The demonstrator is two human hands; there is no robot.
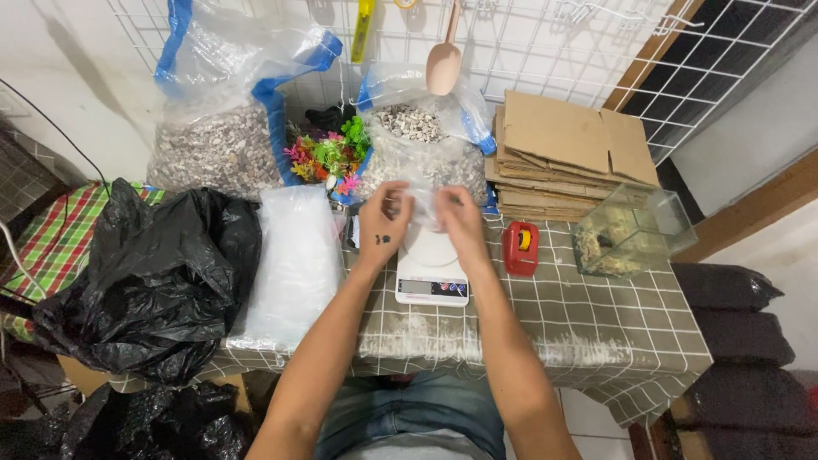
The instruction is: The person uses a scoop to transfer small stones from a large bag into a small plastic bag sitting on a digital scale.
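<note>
My left hand [383, 223] and my right hand [461, 221] are raised side by side over a white kitchen scale [431, 271], each pinching an edge of a small clear plastic bag [421, 203] held between them. Whether the bag holds anything I cannot tell. Just behind the hands stands an open clear sack of small pale pebbles [417, 140] with a pink scoop [444, 61] sticking up out of it. The scale's platform is mostly covered by my hands.
A bigger blue-edged sack of pebbles [217, 128] stands back left, colourful plastic plants [328, 158] between the sacks. A stack of clear bags [294, 264], a black bin bag [149, 281], folded cardboard [562, 153], a red tape dispenser [520, 248] and a small glass tank [630, 230] crowd the checked table [596, 324].
</note>
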